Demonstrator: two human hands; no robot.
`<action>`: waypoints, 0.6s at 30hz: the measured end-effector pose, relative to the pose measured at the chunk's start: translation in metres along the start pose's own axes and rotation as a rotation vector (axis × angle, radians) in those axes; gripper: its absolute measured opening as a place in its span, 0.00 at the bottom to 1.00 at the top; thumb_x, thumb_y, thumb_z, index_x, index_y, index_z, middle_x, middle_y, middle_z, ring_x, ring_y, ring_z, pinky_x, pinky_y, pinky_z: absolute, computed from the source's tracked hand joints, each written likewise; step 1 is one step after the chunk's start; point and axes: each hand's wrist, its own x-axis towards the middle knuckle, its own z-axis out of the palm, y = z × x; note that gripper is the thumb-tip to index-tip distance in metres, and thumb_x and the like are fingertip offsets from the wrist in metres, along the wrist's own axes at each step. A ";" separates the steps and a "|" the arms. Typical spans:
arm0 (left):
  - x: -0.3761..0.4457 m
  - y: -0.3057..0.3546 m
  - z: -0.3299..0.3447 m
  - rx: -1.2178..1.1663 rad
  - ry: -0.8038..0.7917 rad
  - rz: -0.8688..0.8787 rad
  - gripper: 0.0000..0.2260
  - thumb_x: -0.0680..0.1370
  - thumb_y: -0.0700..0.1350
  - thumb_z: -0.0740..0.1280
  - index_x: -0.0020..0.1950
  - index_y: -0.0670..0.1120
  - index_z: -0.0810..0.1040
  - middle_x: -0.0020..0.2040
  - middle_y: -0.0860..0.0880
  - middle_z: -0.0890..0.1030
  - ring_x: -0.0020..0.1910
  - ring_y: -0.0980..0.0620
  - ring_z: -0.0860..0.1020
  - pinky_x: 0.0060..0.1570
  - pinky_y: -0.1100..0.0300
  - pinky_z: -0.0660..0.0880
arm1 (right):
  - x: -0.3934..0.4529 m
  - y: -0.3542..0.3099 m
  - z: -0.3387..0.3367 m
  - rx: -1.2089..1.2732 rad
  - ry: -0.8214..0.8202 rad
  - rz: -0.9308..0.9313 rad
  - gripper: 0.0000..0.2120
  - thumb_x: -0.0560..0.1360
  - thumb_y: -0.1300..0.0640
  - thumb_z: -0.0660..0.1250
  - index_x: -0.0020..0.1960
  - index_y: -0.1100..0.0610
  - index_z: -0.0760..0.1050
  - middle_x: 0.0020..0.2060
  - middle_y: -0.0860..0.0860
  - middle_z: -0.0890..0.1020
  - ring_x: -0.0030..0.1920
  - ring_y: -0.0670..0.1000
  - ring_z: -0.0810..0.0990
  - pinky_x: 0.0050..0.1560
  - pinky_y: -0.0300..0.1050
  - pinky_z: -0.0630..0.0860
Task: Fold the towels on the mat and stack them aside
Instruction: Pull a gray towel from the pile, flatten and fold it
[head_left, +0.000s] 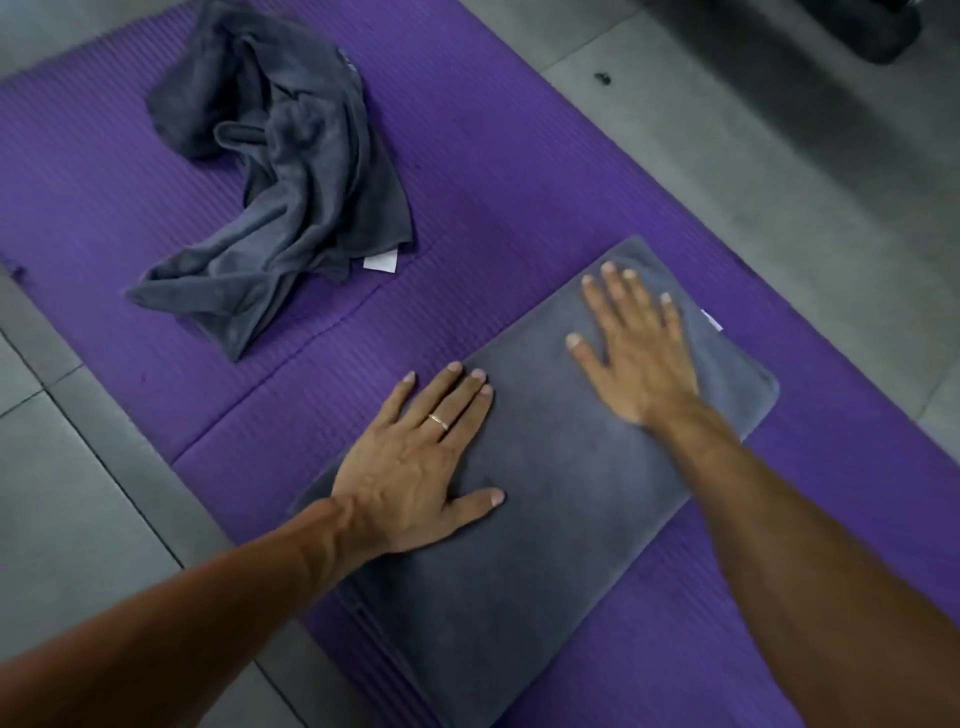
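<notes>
A grey towel (540, 525) lies folded into a flat rectangle on the purple mat (498, 171), stretching from lower left to upper right. My left hand (415, 467) presses flat on its left edge, fingers straight, a ring on one finger. Flat on the towel's far right part rests my right hand (634, 348), fingers spread and slightly blurred. A second grey towel (280, 171) lies crumpled in a heap on the mat at the upper left, with a white label showing at its lower right corner.
Grey floor tiles (67, 488) surround the mat on the left and upper right. A dark object (872, 31) sits at the top right corner on the floor. A small dark speck (602, 78) lies on the tiles beyond the mat.
</notes>
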 end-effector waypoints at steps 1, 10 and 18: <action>0.001 0.001 0.000 0.006 -0.013 0.001 0.42 0.74 0.73 0.52 0.78 0.45 0.57 0.78 0.47 0.59 0.78 0.47 0.55 0.73 0.40 0.57 | 0.014 0.014 -0.005 0.015 -0.048 0.099 0.35 0.78 0.34 0.44 0.80 0.49 0.45 0.79 0.48 0.47 0.79 0.51 0.45 0.77 0.59 0.44; 0.013 0.035 -0.006 -0.001 0.076 0.030 0.42 0.68 0.67 0.61 0.72 0.37 0.68 0.74 0.41 0.67 0.76 0.43 0.59 0.72 0.34 0.51 | -0.078 -0.031 -0.008 0.224 0.163 0.024 0.27 0.80 0.47 0.53 0.75 0.58 0.64 0.76 0.56 0.62 0.77 0.55 0.58 0.75 0.55 0.55; 0.009 0.070 0.016 0.132 -0.047 0.162 0.43 0.74 0.72 0.53 0.76 0.39 0.61 0.77 0.39 0.59 0.77 0.38 0.54 0.72 0.33 0.51 | -0.111 0.049 0.019 -0.030 -0.042 0.020 0.31 0.79 0.38 0.43 0.79 0.48 0.45 0.79 0.50 0.51 0.79 0.51 0.47 0.76 0.57 0.43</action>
